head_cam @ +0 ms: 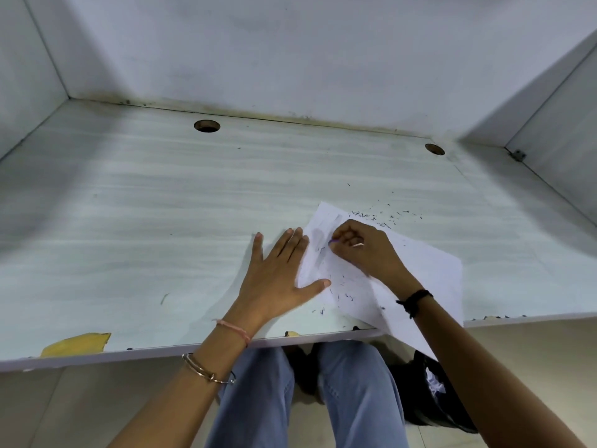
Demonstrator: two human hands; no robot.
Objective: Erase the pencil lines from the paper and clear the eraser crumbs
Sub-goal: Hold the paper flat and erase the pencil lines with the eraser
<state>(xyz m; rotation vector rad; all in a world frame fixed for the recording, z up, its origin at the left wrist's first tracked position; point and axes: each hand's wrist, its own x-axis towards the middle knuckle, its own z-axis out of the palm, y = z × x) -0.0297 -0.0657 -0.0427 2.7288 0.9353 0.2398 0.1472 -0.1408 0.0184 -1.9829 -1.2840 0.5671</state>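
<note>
A white sheet of paper (429,273) lies at an angle on the desk, its near corner hanging over the front edge. My left hand (277,270) is flat with fingers spread, its thumb and fingertips pinning the sheet's left edge. My right hand (361,245) is curled on the upper part of the sheet, pinching a small purple eraser (332,242) whose tip just shows against the paper. Dark eraser crumbs (342,286) are scattered on the sheet, and more crumbs (378,216) lie on the desk beyond its far edge.
The pale wood-grain desk (161,221) has two round cable holes (206,126) at the back and walls on three sides. Yellow chipped patches (77,344) mark the front edge. A dark bag (429,392) sits on the floor under the desk, beside my knees.
</note>
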